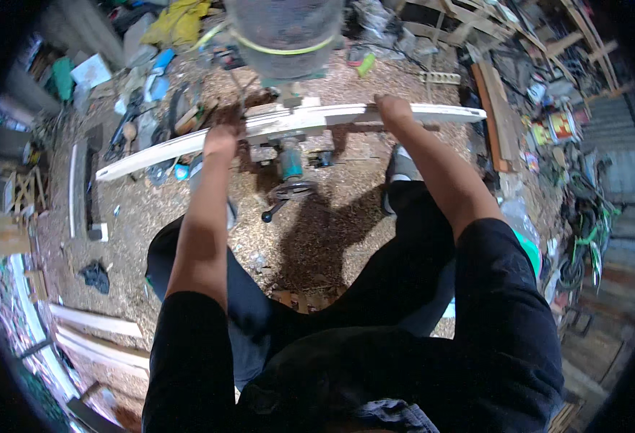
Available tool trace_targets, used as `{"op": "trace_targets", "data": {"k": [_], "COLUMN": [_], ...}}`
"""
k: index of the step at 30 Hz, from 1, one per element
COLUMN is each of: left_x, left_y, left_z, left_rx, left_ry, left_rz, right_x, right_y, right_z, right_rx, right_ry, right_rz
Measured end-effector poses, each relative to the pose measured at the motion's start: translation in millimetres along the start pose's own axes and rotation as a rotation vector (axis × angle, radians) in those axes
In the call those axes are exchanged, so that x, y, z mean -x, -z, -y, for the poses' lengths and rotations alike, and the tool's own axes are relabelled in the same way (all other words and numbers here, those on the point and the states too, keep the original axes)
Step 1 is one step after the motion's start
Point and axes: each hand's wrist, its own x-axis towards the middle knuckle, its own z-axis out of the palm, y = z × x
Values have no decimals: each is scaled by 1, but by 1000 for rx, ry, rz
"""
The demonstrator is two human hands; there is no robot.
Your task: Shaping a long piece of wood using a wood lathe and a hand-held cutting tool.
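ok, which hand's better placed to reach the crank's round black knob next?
Likely the left hand: it's nearer the round black knob than the right hand. Both hands are on the long white wooden beam.

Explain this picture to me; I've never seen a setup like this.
There is no robot here: a wide fisheye camera on a person's head looks down, so straight edges bend near the rim. The left hand and right hand hold a long pale board crosswise over a machine with a green body and a crank wheel. Wood shavings cover much of the ground, and loose planks lie at the lower left.
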Motion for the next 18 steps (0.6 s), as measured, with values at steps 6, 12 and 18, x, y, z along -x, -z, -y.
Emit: {"op": "trace_targets", "data": {"k": [6, 12, 18], "left_x": [-11, 0, 7], "left_y": [16, 47, 13], "left_z": [-5, -18, -21], "left_rx": [147, 103, -228], "left_ry": [54, 146, 64], "left_rz": [59, 321, 99], "right_x": [1, 5, 12], "right_y": [-13, 2, -6], "right_z": [8, 15, -32], "right_rx": [54, -7, -1], "right_ry": [154, 129, 39], "right_rz": [-16, 35, -31]}}
